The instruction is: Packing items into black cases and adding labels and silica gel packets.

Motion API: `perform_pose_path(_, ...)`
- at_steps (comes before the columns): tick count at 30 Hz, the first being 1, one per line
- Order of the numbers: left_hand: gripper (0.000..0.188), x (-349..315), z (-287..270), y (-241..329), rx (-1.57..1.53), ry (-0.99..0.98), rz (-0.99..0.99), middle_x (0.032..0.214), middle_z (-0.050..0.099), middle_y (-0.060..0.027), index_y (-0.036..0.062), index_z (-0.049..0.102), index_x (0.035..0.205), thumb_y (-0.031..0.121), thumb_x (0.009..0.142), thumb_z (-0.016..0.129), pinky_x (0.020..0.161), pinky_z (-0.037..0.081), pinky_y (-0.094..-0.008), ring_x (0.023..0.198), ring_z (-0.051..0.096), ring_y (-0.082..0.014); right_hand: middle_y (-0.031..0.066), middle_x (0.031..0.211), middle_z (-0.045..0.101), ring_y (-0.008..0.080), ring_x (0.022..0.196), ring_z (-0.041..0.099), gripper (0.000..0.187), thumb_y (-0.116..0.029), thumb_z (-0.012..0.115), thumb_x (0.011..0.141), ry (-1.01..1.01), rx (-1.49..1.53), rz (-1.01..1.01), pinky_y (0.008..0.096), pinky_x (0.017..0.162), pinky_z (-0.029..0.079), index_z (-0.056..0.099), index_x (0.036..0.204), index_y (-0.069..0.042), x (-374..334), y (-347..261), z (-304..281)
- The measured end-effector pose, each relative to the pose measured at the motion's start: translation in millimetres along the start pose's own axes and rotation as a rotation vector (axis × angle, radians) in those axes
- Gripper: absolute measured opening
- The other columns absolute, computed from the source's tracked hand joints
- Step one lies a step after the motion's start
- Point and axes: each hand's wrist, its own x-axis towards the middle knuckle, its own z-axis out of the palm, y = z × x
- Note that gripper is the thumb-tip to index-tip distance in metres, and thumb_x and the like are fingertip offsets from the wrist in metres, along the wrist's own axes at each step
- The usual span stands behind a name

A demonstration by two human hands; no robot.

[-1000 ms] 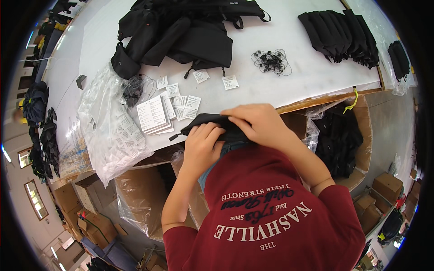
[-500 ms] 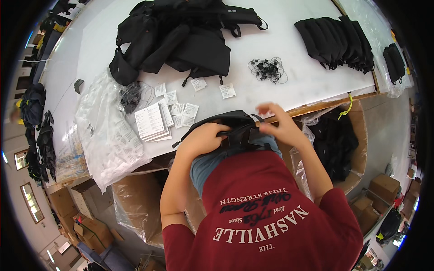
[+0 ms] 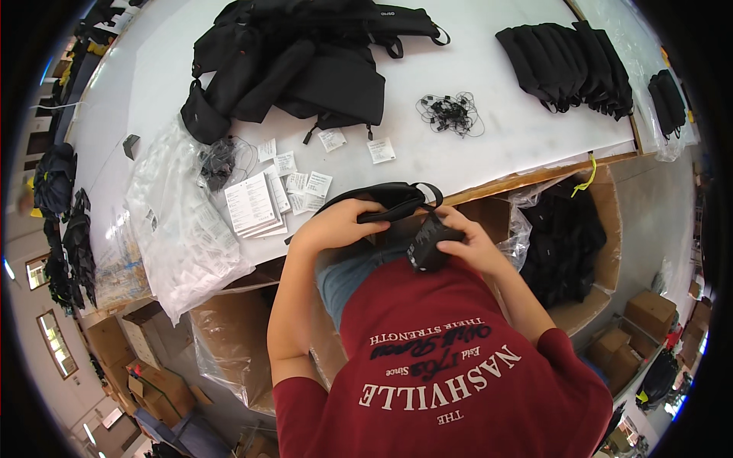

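At the table's near edge my left hand (image 3: 343, 223) grips a black fabric bag (image 3: 393, 200), thumb on the near side and fingers partly hidden. The bag is slim, and a black loop stands up at its right end. My right hand (image 3: 472, 240) is closed on a dark, block-like piece (image 3: 427, 246) with small pale print, held in front of my shirt. Whether this piece is joined to the bag cannot be seen. Left of the bag lie a stack of white printed cards (image 3: 253, 204) and several small white labels (image 3: 317, 184).
Black bags (image 3: 305, 72) are heaped at the far side, with a row of black pouches (image 3: 561, 67) far right. Between them lies a tangle of black cords (image 3: 450, 114). Clear plastic (image 3: 179, 229) hangs over the left edge. A carton (image 3: 603, 237) of black items stands below right.
My right hand has come down toward my body and now holds the dark block-like piece. The bag has turned slightly in my left hand, and its loop stands higher.
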Motion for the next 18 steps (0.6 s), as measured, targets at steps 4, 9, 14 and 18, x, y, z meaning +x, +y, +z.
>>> perform_pose_path(4,0.034,6,-4,4,-0.030,0.021,-0.096,0.088,0.064,-0.0169,-0.0004,0.065,0.101,0.029,0.085,0.063,0.075,0.046,-0.0333,0.082,0.060,-0.0293,0.0132,0.113,0.061,0.0208,0.102,0.060,0.029,-0.009,0.066,0.080,-0.106,0.564,0.244,0.0331,0.093,0.045,0.058,0.107,-0.001,-13,-18,-19)
perform_pose_path(9,0.037,8,-2,0,-0.005,0.065,-0.085,0.080,0.064,-0.0120,-0.0018,0.064,0.103,0.030,0.086,0.063,0.070,0.046,-0.0295,0.071,0.058,-0.0187,0.0111,0.103,0.064,0.0189,0.096,0.062,0.023,-0.012,0.062,0.086,0.320,0.463,0.142,0.0318,0.081,0.052,0.056,0.105,-0.002,-10,0,-28)
perform_pose_path(14,0.035,7,-5,14,-0.035,0.034,-0.198,0.084,0.065,-0.0169,-0.0018,0.064,0.099,0.030,0.084,0.062,0.072,0.046,-0.0331,0.077,0.061,-0.0266,0.0102,0.095,0.060,0.0177,0.065,0.061,0.027,-0.022,0.055,0.093,0.448,0.533,0.213,0.0249,0.060,0.052,0.048,0.111,-0.003,-9,-27,-38)
perform_pose_path(18,0.036,9,-8,16,-0.093,0.020,-0.286,0.080,0.065,-0.0155,-0.0019,0.065,0.100,0.031,0.085,0.062,0.070,0.046,-0.0324,0.074,0.060,-0.0242,0.0101,0.095,0.057,0.0111,0.056,0.050,0.042,-0.021,0.061,0.088,0.203,0.928,0.284,0.0161,0.043,0.039,0.043,0.123,-0.005,-17,-24,-72)
